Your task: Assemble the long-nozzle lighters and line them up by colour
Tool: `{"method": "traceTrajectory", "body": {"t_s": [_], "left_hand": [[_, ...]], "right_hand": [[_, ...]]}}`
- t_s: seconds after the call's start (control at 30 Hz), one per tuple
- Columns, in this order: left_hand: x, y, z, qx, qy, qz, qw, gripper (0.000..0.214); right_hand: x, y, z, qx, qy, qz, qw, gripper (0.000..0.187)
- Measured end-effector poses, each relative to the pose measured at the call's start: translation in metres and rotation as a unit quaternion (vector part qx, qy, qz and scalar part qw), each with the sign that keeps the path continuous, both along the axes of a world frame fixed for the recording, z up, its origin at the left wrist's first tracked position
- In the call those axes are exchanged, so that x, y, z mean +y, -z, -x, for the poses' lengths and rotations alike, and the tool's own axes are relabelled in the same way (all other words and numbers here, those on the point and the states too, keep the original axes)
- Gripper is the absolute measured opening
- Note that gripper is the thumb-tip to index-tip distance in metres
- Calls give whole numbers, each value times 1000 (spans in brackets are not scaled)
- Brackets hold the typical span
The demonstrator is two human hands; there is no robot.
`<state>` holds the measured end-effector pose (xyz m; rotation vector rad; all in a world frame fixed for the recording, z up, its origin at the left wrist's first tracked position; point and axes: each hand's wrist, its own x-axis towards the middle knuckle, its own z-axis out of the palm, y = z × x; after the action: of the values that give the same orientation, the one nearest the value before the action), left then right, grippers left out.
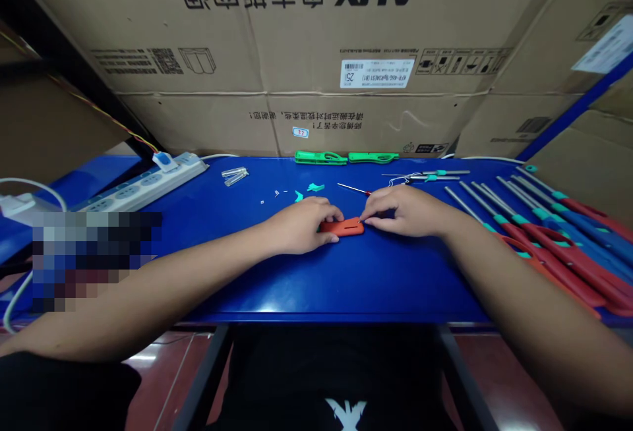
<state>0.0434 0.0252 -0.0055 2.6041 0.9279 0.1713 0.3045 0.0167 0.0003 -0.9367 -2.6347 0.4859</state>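
On the blue table, an orange lighter casing (350, 227) lies with its slotted end toward the right. My left hand (307, 225) is closed round its left part, thumb on the near side and fingers on the far side. My right hand (403, 211) pinches its fingertips together right at the casing's right end; whatever is between them is too small to make out. Just beyond that hand lies a screwdriver (354, 189) with a thin shaft and red handle, partly hidden by the fingers. Small teal plastic parts (315, 187) lie past my left hand.
Green casing halves (321, 158) lie along the cardboard (297, 75) at the back. Metal tubes with wires (435, 177) are behind my right hand. Several long-necked lighters (548, 246) fill the right side. A power strip (148, 184) and clear fluid tanks (235, 175) are on the left.
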Motion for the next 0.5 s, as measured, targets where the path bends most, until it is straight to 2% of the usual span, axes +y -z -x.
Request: {"method": "traceTrajectory", "body": {"t_s": [0.3,0.5], "left_hand": [[-1,-1,7,10,0,-4,1000,32],[-1,-1,9,14,9,-17,1000,30]], "right_hand": [[-8,2,4,-61,-14,-45,997,29],[-16,2,16,-122,9,-84,989,30]]}}
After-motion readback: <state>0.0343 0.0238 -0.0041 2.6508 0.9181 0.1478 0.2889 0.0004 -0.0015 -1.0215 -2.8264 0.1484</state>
